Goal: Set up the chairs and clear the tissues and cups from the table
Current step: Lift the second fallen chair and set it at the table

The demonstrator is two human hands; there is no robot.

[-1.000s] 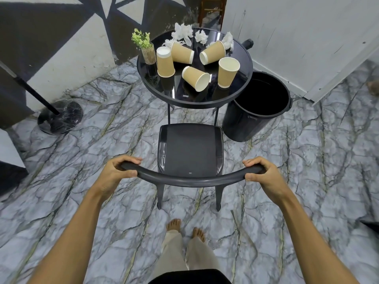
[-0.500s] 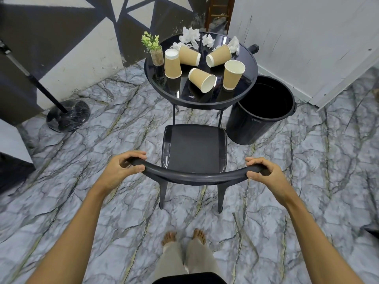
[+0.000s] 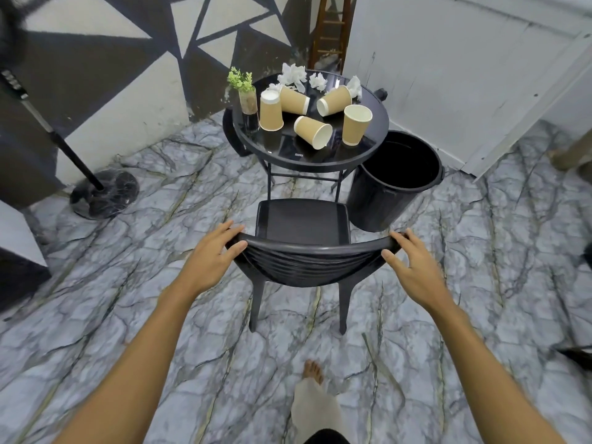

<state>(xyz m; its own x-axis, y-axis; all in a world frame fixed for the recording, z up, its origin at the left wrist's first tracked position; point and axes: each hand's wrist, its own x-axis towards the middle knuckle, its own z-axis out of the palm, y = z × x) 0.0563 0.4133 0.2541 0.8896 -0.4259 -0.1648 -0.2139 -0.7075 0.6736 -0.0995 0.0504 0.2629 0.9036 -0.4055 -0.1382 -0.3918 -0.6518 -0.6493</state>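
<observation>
Head view: a chair (image 3: 302,225) stands on its legs, seat just before the round table (image 3: 378,123).
Change: half a second ago both fists gripped the backrest; now the fingers are loosening.
Left hand (image 3: 211,254): unclenched, fingers resting on the rail's end.
Right hand (image 3: 411,265): likewise slack.
Meaning: this chair looks placed; cups (image 3: 312,131) and tissues (image 3: 293,75) wait on the tabletop.
Unclear: other chairs are out of frame; the bin (image 3: 395,184) interior is too dark to read.

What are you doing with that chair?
A person has the left hand and right hand on the black chair's backrest, fingers loosening, in front of the round table. Five paper cups and crumpled tissues are on it, beside a black bin.
</observation>
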